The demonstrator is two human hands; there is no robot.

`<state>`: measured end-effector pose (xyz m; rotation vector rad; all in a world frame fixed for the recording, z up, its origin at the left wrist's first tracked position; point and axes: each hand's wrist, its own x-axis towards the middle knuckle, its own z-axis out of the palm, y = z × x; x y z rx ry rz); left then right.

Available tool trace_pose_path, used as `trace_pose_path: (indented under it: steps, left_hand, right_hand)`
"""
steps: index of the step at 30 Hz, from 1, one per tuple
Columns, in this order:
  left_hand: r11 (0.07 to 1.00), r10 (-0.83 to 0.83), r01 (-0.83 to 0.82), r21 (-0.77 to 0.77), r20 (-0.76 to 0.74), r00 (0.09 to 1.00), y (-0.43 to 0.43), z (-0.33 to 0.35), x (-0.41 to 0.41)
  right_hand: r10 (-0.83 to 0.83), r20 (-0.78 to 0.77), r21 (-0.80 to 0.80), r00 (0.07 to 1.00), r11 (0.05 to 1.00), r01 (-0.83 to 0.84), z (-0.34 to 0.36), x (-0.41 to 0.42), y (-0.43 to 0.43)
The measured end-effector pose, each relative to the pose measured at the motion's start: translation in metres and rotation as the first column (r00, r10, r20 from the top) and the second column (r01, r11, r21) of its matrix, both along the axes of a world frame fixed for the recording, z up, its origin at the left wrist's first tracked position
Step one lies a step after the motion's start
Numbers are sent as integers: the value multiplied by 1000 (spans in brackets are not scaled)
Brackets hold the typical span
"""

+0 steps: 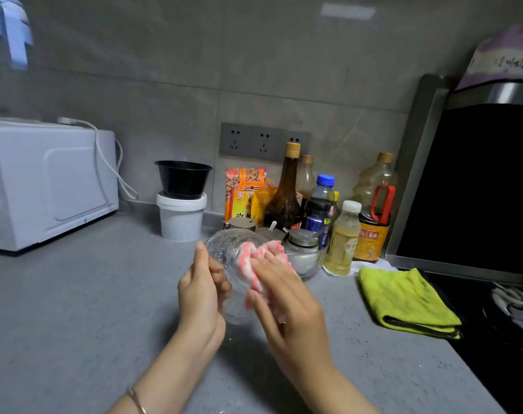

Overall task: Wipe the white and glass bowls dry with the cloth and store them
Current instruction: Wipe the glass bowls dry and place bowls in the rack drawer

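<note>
Glass bowl (pixel 228 249), right of the microwave (pixel 45 180) and lifted clear of the worktop (pixel 75 309): which hand carries it? asks the student.

Legend: The left hand (pixel 200 297), the one nearer the microwave, grasps the bowl at its rim, thumb raised along the wall. The bowl is tipped on its side.

Student: And further from the microwave?

Legend: A pink-and-white cloth (pixel 254 258) is bunched against the bowl. The right hand (pixel 287 309) clasps it, fingers laid over the top, thumb tucked at its lower edge. Whether the cloth works the inner or the outer wall cannot be told through the glass.

Student: How is this step done well?

Legend: Judged from the pose, the left hand should turn the bowl while the right keeps the cloth pressed flat, so every part of the wall passes under it. Wet glass probably slips, so the rim grip wants to be firm and the bowl kept low. Rim and base deserve a pass with a dry fold.

Student: Farthest from the microwave?

Legend: A folded yellow cloth (pixel 403 300), untouched. The white bowl cannot be picked out.
</note>
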<state>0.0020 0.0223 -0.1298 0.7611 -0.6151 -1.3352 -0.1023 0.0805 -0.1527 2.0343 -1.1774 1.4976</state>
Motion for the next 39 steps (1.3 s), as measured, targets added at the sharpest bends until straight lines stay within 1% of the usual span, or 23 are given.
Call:
trace_pose_path:
  steps: [2, 5, 8, 9, 11, 14, 16, 17, 19, 21, 23, 24, 26, 28, 30, 32, 34, 37, 39]
  left_hand:
    - [1000, -21, 21, 2, -8, 1000, 0, 1, 1]
    - [998, -45, 46, -36, 16, 999, 1, 2, 1]
    - [998, 23, -21, -62, 31, 999, 4, 6, 3]
    - [997, 45, -43, -61, 28, 999, 3, 7, 5]
    - [998, 41, -40, -58, 23, 999, 2, 8, 7]
    - [992, -75, 80, -96, 56, 996, 4, 4, 4]
    - [974, -161, 177, -145, 115, 980, 11, 1, -1]
    - [966, -180, 202, -158, 144, 973, 14, 1, -3]
    - [971, -153, 186, -150, 205, 967, 18, 2, -5]
    - [980, -115, 148, -131, 232, 966, 19, 3, -4]
    - [981, -117, 148, -125, 225, 967, 21, 3, -4]
    - [982, -117, 145, -119, 212, 970, 21, 3, -4]
    - [988, -118, 130, -85, 135, 984, 20, 5, -2]
    - [992, -115, 117, -53, 32, 993, 16, 7, 1]
    - [994, -105, 105, -36, -21, 994, 11, 7, 4]
    - [996, -93, 92, -19, -46, 995, 7, 5, 4]
    - [997, -77, 77, -6, -57, 995, 5, 3, 3]
    - [995, -101, 101, -3, -32, 994, 5, -2, 2]
    - [987, -158, 158, -16, -28, 987, 8, -5, 0]
  right_hand:
    - [6, -35, -27, 999, 1000, -7, 1, 4, 2]
    - [-91, -88, -48, 992, 995, 87, 9, 0, 2]
    - [-205, -128, -77, 970, 977, 197, 10, -6, 2]
    - [-214, -136, -98, 967, 975, 202, 8, -6, 3]
    - [-173, -144, -153, 974, 977, 151, 5, -5, 4]
    - [-61, -224, -155, 973, 988, 26, 2, 0, 3]
    - [-101, -297, -130, 950, 989, 65, 3, 1, 0]
    - [-140, -294, -107, 945, 988, 113, 5, 1, -2]
    - [-163, -197, -8, 967, 986, 165, 11, -1, -3]
    - [-116, -60, 80, 991, 990, 120, 13, -1, -2]
    - [-62, 33, 98, 998, 993, 59, 13, 0, -1]
    - [-39, 87, 100, 995, 995, 30, 12, -1, 0]
    - [-4, 206, 118, 979, 993, -21, 11, -4, 1]
    - [20, 254, 140, 967, 988, -58, 7, -9, 2]
    - [4, 189, 115, 982, 993, -26, -1, -13, 3]
    - [-49, 68, 19, 996, 999, 48, -7, -16, 3]
    - [-91, -60, -69, 994, 994, 87, -10, -13, 2]
    - [-86, -235, -130, 968, 990, 56, -9, -1, 2]
    - [-94, -293, -121, 952, 991, 60, -6, 2, 2]
